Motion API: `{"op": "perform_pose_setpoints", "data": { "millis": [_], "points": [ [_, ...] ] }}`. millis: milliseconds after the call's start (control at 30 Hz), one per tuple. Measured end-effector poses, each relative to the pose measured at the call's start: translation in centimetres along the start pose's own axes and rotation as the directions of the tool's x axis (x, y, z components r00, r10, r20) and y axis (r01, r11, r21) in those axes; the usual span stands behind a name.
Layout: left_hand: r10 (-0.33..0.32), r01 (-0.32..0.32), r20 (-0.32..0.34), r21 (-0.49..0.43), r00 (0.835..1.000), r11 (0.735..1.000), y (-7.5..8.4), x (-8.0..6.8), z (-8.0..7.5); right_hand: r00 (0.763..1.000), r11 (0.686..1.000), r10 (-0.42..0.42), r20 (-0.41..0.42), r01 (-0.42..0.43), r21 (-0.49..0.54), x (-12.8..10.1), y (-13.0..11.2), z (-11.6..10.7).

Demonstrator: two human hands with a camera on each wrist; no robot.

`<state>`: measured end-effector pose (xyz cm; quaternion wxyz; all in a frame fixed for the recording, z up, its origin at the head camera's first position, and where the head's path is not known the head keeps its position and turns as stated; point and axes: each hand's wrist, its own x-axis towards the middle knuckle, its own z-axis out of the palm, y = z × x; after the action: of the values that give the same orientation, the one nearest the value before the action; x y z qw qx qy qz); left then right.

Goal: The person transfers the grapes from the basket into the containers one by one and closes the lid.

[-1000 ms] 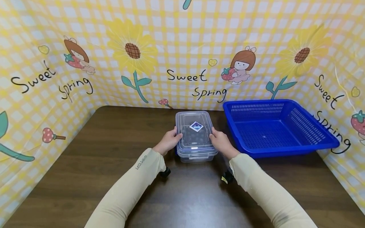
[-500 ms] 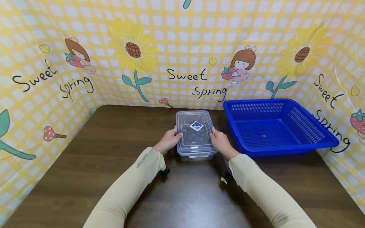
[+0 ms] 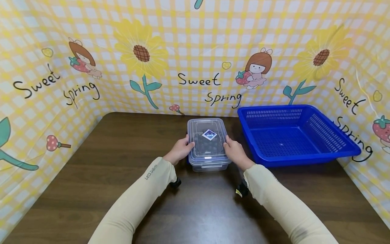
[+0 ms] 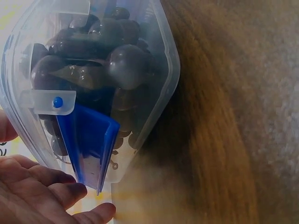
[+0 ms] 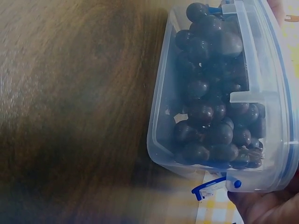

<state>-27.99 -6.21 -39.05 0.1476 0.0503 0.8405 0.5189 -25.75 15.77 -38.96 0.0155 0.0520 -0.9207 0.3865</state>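
Note:
A clear plastic food container point(image 3: 210, 164) with its lid point(image 3: 208, 148) on lies between both hands on the wooden table. Through its walls show dark round fruits like grapes point(image 5: 201, 112). My left hand point(image 3: 180, 149) grips its left side, thumb on the lid's edge. Opposite, my right hand point(image 3: 237, 151) holds the right side the same way. A blue clip point(image 4: 91, 144) juts outward from the wall in the left wrist view, the left fingers point(image 4: 65, 192) close by it. Another blue clip point(image 5: 208, 187) sticks out in the right wrist view.
To the right stands a blue plastic basket point(image 3: 262, 159) with slotted walls. A yellow checked cloth point(image 3: 195, 40) with printed flowers surrounds the brown table point(image 3: 122, 149) at the back and sides.

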Motion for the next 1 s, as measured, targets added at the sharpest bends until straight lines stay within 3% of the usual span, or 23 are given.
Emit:
{"op": "perform_pose_setpoints", "data": {
  "millis": [367, 633, 833, 1000],
  "points": [
    [0.019, -0.019, -0.005, 0.060, 1.000, 0.998, -0.2, -0.3, 0.2, 1.000, 1.000, 0.012, 0.001, -0.012, 0.007, -0.2, 0.2, 0.0],
    [0.013, -0.019, 0.059, 0.096, 0.998, 0.995, -0.3, 0.2, -0.4, 0.993, 0.993, 0.114, 0.035, -0.116, 0.036, 0.2, 0.1, -1.4],
    [0.038, -0.049, 0.116, 0.101, 0.993, 0.994, -0.7, 0.8, -2.3, 0.994, 0.996, 0.091, 0.061, -0.091, -0.005, 0.4, -0.8, -1.1],
    [0.018, -0.036, 0.149, 0.122, 0.989, 0.992, -1.3, 1.2, -4.2, 0.993, 0.996, 0.090, 0.071, -0.091, 0.010, 0.5, -1.6, -0.2]
  ]
}}
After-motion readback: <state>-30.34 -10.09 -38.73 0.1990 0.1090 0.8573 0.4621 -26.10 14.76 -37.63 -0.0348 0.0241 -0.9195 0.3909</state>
